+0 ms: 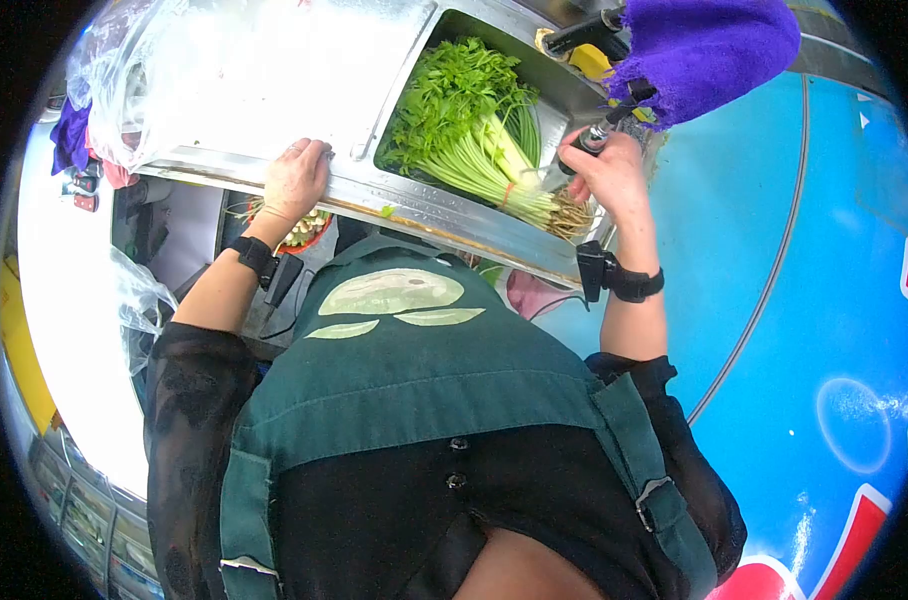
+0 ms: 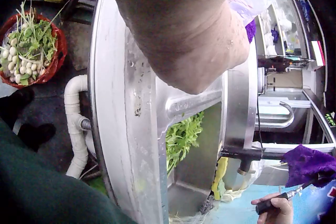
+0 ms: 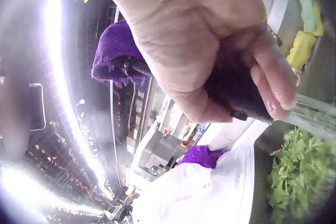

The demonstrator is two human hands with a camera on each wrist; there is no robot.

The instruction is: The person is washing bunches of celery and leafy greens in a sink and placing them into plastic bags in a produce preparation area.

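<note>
My right hand (image 1: 611,178) grips a black pull-out faucet sprayer (image 1: 592,140) above the right side of the sink. Water (image 3: 315,116) streams from its head in the right wrist view. A leafy bunch of celery (image 1: 474,135) lies in the sink basin (image 1: 564,90), its stalks tied with a reddish band. Its roots (image 1: 572,215) point to the front right corner, just below the sprayer. My left hand (image 1: 296,180) rests on the front rim of the steel drainboard (image 1: 274,90), left of the basin. Its fingers hold nothing.
A purple cloth (image 1: 709,60) is wrapped over the faucet arm. Clear plastic bags (image 1: 124,90) lie at the far left. Below the counter stands a red basket (image 2: 62,45) of white bulbs with greens. A yellow cloth (image 2: 220,176) hangs by the basin's back edge.
</note>
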